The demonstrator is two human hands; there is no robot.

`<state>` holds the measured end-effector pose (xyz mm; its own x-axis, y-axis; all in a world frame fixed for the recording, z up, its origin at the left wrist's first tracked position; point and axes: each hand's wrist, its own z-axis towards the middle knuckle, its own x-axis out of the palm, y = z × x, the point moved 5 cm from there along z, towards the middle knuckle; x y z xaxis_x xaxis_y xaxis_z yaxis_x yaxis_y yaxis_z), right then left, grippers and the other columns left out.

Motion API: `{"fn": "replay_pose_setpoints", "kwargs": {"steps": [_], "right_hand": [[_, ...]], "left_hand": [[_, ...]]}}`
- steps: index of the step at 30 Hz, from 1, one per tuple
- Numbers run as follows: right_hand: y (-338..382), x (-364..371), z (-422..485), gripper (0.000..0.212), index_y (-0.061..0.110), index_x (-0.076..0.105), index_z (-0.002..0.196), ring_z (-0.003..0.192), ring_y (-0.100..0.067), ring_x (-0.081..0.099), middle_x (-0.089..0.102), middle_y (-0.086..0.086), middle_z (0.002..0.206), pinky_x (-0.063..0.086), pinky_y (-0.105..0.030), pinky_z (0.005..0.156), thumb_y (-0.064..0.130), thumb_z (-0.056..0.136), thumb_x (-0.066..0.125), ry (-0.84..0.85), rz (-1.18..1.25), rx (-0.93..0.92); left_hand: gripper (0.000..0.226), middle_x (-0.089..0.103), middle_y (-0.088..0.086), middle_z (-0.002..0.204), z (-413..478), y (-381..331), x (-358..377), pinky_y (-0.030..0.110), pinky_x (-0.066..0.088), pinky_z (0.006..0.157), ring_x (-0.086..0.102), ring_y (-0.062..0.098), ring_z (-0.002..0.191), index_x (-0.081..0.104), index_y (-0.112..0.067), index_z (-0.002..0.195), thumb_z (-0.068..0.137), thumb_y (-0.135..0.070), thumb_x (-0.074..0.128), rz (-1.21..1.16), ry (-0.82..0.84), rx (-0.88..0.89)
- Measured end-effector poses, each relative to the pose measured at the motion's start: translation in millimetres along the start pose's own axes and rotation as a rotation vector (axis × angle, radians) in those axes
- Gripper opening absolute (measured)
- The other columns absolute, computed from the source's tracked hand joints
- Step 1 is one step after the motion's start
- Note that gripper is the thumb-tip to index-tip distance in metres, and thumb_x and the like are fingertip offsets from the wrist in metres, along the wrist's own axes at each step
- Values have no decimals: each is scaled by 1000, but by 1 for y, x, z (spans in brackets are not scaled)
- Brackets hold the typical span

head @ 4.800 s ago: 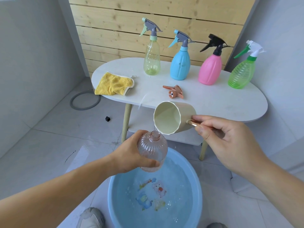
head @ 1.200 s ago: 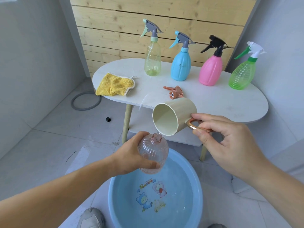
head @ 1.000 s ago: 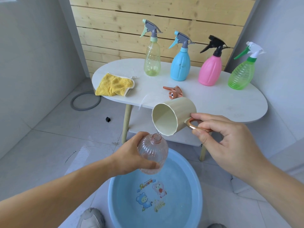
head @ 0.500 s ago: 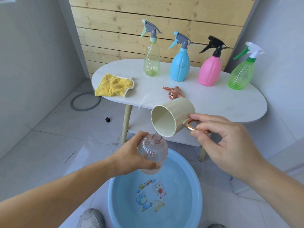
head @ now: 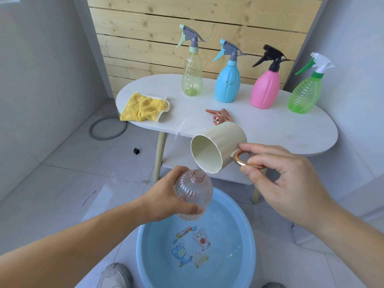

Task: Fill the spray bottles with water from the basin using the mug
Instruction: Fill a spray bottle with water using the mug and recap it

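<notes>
Cream mug (head: 224, 142), tipped sideways with its lip just above the open neck of the clear pink bottle (head: 194, 194), is pinched by its copper handle in the right hand (head: 286, 183), while the left hand (head: 166, 202) curls its fingers round the bottle above the blue basin (head: 247, 227) at its far rim.

The yellow-green bottle (head: 192, 80), blue bottle (head: 228, 84), pink bottle (head: 265, 90) and green bottle (head: 304, 94) stand in a spaced row along the back of the surface (head: 280, 129), barring the wood panel (head: 145, 28). In front of them the right half lies bare. A yellow cloth (head: 144, 108) covers the left end, and a copper spray head (head: 219, 116) lies near the front edge. Over the basin (head: 247, 235), the left hand (head: 166, 200) with the open bottle (head: 193, 196) and the right hand (head: 284, 179) with the tilted mug (head: 218, 148) fill the space. To the left the floor (head: 72, 183) is open but for a grey ring (head: 105, 138) and a black cube (head: 136, 151).
</notes>
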<state>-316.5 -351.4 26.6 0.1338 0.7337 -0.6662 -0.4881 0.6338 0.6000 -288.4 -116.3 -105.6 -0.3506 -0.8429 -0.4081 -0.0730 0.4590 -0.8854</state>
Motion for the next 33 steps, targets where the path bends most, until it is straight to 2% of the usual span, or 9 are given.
{"fn": "replay_pose_setpoints", "kwargs": {"steps": [5,10,13,20,33], "right_hand": [[-1,0,0,22,27,72,78,114,-4,61,66,20,123,46,-13,87,42,86,59,4,-7,7],[-1,1,0,23,28,72,79,113,-6,61,66,21,124,50,-22,71,45,86,57,3,-3,1],[-1,1,0,23,28,72,79,114,-6,61,65,21,125,51,-25,68,44,86,57,5,-4,-9],[-1,1,0,26,23,72,79,115,-6,60,66,18,124,47,-19,90,43,87,57,7,-39,-35],[3,4,-1,25,18,74,85,116,-11,58,65,14,128,49,-31,95,36,90,58,13,-107,-131]], "left_hand": [[93,63,-17,120,0,0,0,39,58,99,62,7,114,51,-42,129,46,-53,91,9,1,-1],[93,62,-16,120,0,0,0,39,59,98,62,8,114,51,-41,129,46,-52,91,5,2,-1],[93,62,-17,120,-1,-1,0,38,59,97,62,8,114,50,-42,128,45,-52,91,5,2,0],[92,62,-16,121,1,0,0,40,58,99,62,9,115,51,-42,128,46,-52,92,3,1,-1],[91,63,-17,120,-1,0,1,38,58,99,63,7,114,51,-42,128,47,-51,92,-3,2,4]]}}
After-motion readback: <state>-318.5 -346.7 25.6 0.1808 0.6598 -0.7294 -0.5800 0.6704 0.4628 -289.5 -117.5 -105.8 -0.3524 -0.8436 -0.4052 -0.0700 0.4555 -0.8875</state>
